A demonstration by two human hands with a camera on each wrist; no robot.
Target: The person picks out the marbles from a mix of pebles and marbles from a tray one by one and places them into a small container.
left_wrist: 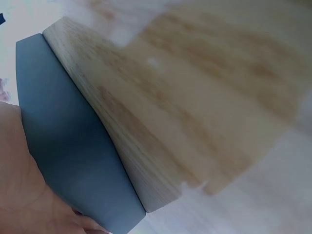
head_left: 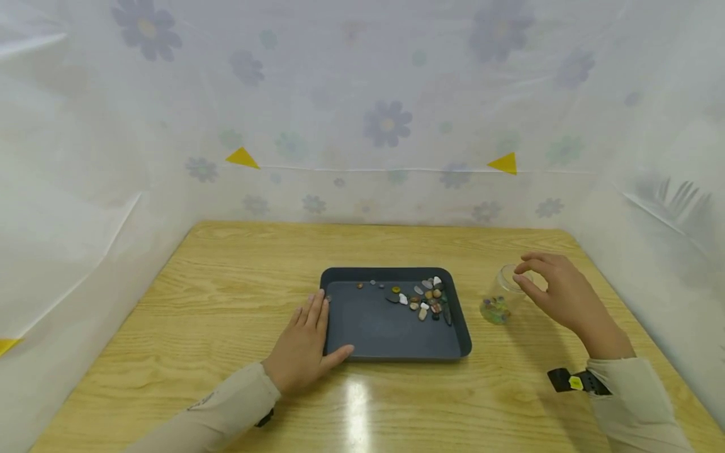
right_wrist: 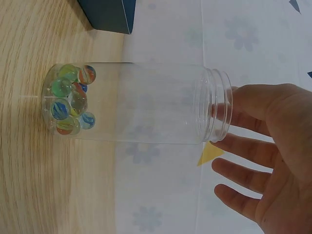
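My left hand (head_left: 300, 349) rests against the left side of a dark grey tray (head_left: 391, 340), fingers extended and thumb over the near rim. In the left wrist view, the hand (left_wrist: 29, 180) lies along the tray's outer wall (left_wrist: 73, 131). Small stones (head_left: 436, 294) lie mostly in the tray's far right corner. A clear jar (right_wrist: 151, 102) stands upright right of the tray, with several coloured marbles (right_wrist: 70, 100) at its bottom. My right hand (head_left: 561, 296) is at the jar's mouth, thumb and index fingertips close together, other fingers spread. No object shows between those fingertips.
The wooden table (head_left: 226, 270) carries the tray and jar. White flower-printed sheeting (head_left: 340, 94) encloses the back and sides, with yellow triangles (head_left: 504, 163) on it. A few tiny pieces (head_left: 372, 282) lie along the tray's far side.
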